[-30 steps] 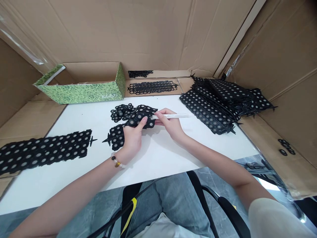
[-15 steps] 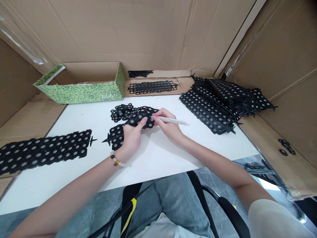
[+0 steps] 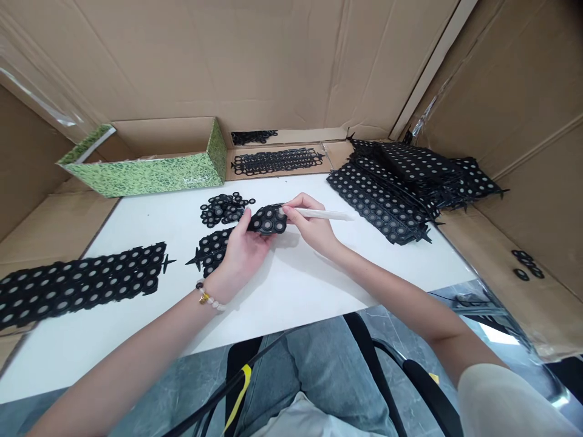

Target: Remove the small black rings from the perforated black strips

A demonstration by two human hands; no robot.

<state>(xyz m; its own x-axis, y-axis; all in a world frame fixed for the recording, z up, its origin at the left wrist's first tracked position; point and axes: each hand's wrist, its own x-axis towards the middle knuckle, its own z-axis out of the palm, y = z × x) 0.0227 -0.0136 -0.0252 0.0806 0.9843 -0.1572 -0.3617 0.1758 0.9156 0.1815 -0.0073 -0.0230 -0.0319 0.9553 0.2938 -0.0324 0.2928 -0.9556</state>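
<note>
A black sheet of joined rings with grey centres (image 3: 268, 221) is held up at its right end by my left hand (image 3: 246, 249), its fingers beneath and its thumb at the near left. The sheet's left part lies on the white table. My right hand (image 3: 312, 223) pinches a white pen-like tool (image 3: 325, 214), with the fingertips at the sheet's upper right edge. What the tool's tip touches is too small to tell. Behind my left hand, a pile of loose black rings (image 3: 221, 209) lies on the table.
Another black sheet (image 3: 82, 280) lies at the left. Stacked black sheets (image 3: 396, 188) stand at the back right. A green-patterned box (image 3: 150, 173) and an open lattice strip (image 3: 277, 161) are at the back. Several loose rings (image 3: 527, 264) lie on cardboard at the right.
My left thumb has moved off the sheet's top face towards its left, and the palm has turned upward under the sheet. My right hand stays near the sheet's edge with the tool.
</note>
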